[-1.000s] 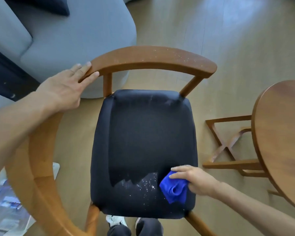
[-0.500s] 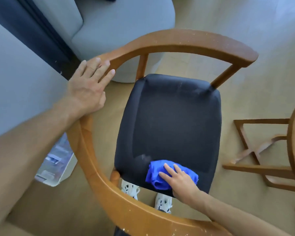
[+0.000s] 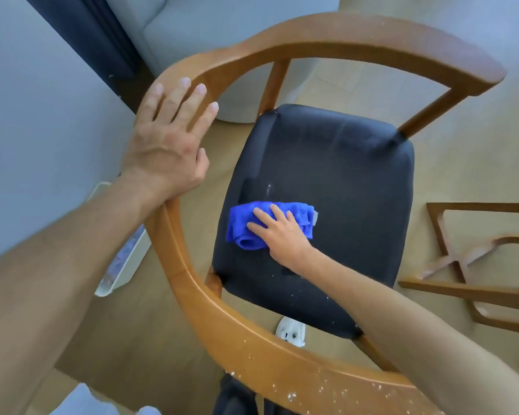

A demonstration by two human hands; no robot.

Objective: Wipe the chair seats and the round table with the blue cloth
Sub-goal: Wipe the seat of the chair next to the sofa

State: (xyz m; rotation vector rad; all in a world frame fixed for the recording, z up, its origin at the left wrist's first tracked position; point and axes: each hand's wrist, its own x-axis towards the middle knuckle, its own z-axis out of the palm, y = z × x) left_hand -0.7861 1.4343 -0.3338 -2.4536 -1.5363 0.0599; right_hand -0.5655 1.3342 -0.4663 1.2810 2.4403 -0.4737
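A wooden armchair with a curved backrest rail (image 3: 327, 40) and a dark fabric seat (image 3: 342, 181) fills the head view. A crumpled blue cloth (image 3: 243, 220) lies on the seat's left part. My right hand (image 3: 279, 232) presses flat on the cloth with straight fingers. My left hand (image 3: 168, 145) rests flat on the left stretch of the wooden rail, fingers extended. White specks dot the near rail (image 3: 306, 384) and the seat's near edge. The round table's top is out of view.
The table's wooden cross base (image 3: 474, 265) stands on the floor at the right. A grey sofa (image 3: 222, 22) is behind the chair, with a dark curtain (image 3: 96, 40) and a pale wall at the left. A white box (image 3: 123, 265) lies on the floor at the left.
My right hand has slid the cloth from the seat's near edge leftward and farther up the seat. The view has swung left and closer. My left hand has stayed on the rail.
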